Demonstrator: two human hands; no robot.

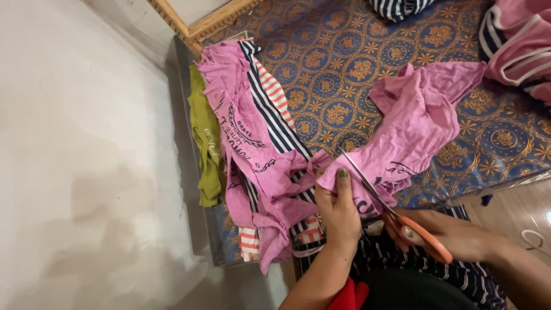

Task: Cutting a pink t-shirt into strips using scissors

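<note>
My left hand [338,209] pinches the near edge of a crumpled pink cloth [416,117] with dark print, thumb on top. My right hand [453,235] grips orange-handled scissors [379,198] whose open blades slant up and left into that cloth edge beside my left thumb. The cloth spreads up and right over a blue and gold patterned mattress [344,63].
A pile of pink, navy-striped and red-striped cloth pieces [258,132] hangs over the mattress's left edge, with an olive green piece [208,149] beside it. More pink and striped garments [516,46] lie at top right. A pale floor [80,161] fills the left. Striped fabric covers my lap.
</note>
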